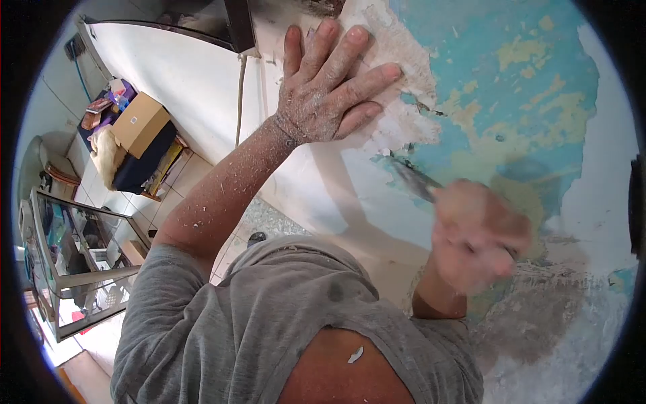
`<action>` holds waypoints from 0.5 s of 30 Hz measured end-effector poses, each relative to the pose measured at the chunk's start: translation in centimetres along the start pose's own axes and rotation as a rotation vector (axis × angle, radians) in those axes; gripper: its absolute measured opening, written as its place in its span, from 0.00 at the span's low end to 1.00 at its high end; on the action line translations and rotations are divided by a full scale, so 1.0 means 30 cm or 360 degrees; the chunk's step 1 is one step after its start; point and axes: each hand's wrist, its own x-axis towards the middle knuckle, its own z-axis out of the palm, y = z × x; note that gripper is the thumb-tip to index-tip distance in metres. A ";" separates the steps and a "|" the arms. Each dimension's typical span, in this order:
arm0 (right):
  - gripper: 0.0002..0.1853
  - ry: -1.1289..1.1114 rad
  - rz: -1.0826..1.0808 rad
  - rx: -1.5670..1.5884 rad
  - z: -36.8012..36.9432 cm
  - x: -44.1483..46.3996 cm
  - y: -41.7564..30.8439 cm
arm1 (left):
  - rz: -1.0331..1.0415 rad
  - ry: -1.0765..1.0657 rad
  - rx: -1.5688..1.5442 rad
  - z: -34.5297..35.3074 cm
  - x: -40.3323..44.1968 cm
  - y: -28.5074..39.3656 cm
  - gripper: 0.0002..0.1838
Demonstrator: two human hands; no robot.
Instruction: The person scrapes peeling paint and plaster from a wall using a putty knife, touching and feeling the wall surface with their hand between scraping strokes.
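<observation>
My left hand (323,94), dusted with white flakes, lies flat against the wall with its fingers spread. In my right hand (478,236), blurred by motion, is a scraper (416,179). Its metal blade points up and left, and its tip is at the edge of the peeling white paint (404,128). The handle is hidden inside my fist. Turquoise paint with yellowish patches (511,87) shows on the wall beyond the blade.
Bare grey plaster (538,316) shows low on the right. A dark-framed opening (202,23) is at the top. On the left stand a cardboard box (139,124) on a piled seat and a glass-sided cabinet (87,269). A cable (240,101) runs along the white wall.
</observation>
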 end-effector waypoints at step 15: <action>0.27 0.0370 -0.0573 0.0017 0.031 0.087 -0.176 | 0.0010 -0.0016 -0.0024 -0.004 -0.006 0.011 0.29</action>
